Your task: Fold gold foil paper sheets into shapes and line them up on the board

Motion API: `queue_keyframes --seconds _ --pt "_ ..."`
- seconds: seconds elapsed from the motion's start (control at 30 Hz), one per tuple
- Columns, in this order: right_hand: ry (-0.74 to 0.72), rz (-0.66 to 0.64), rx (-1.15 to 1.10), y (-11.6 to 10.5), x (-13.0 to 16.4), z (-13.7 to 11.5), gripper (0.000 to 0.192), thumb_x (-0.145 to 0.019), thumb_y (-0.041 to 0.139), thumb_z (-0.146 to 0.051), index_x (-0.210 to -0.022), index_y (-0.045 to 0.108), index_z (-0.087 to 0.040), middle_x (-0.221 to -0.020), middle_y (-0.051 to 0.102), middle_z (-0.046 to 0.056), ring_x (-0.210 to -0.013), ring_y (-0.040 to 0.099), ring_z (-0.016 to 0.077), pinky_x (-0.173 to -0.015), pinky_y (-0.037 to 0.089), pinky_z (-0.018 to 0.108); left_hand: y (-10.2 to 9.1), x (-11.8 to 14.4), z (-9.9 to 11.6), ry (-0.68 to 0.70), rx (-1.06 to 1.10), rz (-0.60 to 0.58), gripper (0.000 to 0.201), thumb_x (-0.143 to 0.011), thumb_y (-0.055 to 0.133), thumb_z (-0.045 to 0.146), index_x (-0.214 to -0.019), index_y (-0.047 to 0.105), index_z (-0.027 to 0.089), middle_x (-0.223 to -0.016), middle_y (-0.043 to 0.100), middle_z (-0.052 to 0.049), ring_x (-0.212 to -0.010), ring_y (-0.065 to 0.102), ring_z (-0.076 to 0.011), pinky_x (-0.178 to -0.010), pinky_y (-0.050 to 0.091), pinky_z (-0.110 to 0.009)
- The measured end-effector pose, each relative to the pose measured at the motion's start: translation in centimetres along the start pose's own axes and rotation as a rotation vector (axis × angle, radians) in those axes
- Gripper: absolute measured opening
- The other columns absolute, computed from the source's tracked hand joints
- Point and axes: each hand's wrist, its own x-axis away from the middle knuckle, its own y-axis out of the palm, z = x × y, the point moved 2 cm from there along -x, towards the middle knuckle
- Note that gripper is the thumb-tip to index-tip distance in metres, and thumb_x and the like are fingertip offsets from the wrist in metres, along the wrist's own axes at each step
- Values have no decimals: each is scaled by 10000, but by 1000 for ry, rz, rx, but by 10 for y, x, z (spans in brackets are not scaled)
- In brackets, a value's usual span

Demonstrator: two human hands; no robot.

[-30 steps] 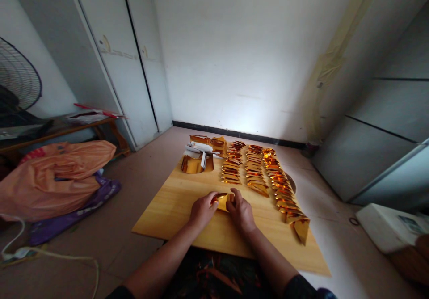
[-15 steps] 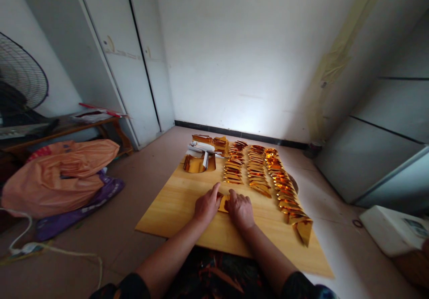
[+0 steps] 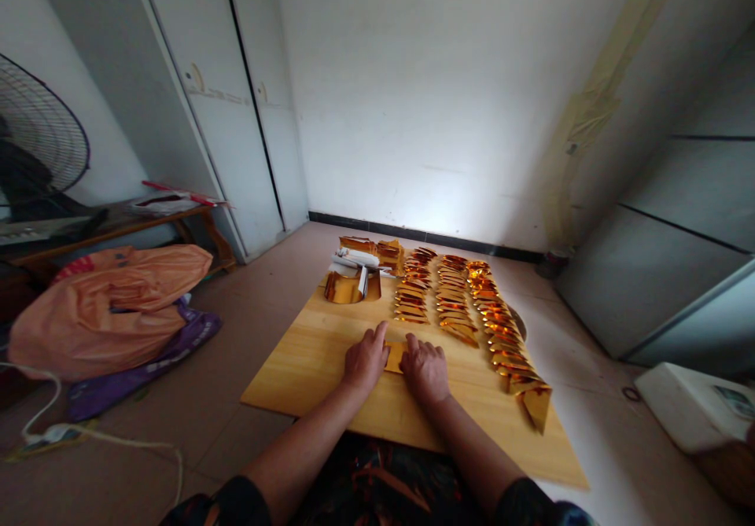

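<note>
My left hand (image 3: 364, 359) and right hand (image 3: 425, 366) are down on a small piece of gold paper (image 3: 395, 358), one at each end, with a shiny strip of it showing in the gap between them. My two hands are apart from each other. Both touch the paper, but my fingertips are largely hidden, so I cannot tell whether either is pinching it or only pressing it flat. The piece lies on the wooden board (image 3: 307, 361) in front of me, near its close edge. I judge it partly worked: it looks narrow and flat, unlike the finished-looking ones.

Beyond my right hand, much is done. Folded gold pieces stand close together in three rows: a left row (image 3: 411, 306), a middle row (image 3: 456, 328) and a right row (image 3: 501, 345), which is the longest and runs nearest to me.

Beyond my left hand, toward the far edge, is what seems left: a curled gold sheet (image 3: 344, 288), with a white bundle (image 3: 357, 258) just behind it and a gold stack (image 3: 390, 255) beside that. How many sheets remain there I cannot count.
</note>
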Motion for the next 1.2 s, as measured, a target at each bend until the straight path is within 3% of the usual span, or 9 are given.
queue_keyframes --seconds 0.17,0.37,0.57,1.0,1.2 --pt "-6 38 -1 6 -1 0 162 -909 447 -227 -1005 570 -184 -803 672 68 -780 608 188 -673 293 297 0 -3 -3 -20 58 23 430 -924 382 262 -1355 385 256 -1089 641 -73 -917 630 -188 -775 469 -273" --pt "-6 65 9 9 -3 0 162 -934 421 -240 -960 569 -181 -759 660 67 -744 605 180 -669 301 290 -3 0 -9 -28 153 30 534 -839 470 155 -1354 362 244 -1187 604 -53 -1029 590 -176 -861 444 -255" --pt "-18 -16 11 7 -4 1 220 -823 557 -149 -1043 556 -163 -835 676 80 -811 614 198 -676 313 292 -2 2 -8 18 110 42 462 -849 437 104 -1292 440 232 -1123 597 -66 -975 600 -169 -807 450 -243" --pt "-20 -40 8 6 -4 0 263 -828 549 -143 -1091 549 -150 -855 673 88 -832 613 204 -695 323 303 7 2 -7 66 16 96 383 -904 371 165 -1257 482 266 -1143 546 -60 -864 600 -154 -675 451 -230" --pt "4 -36 44 6 -3 -2 213 -863 490 -169 -1064 562 -162 -858 668 87 -817 615 209 -682 327 311 0 6 -3 127 -71 20 257 -907 391 221 -1037 602 285 -1315 452 -5 -867 567 -145 -705 430 -245"
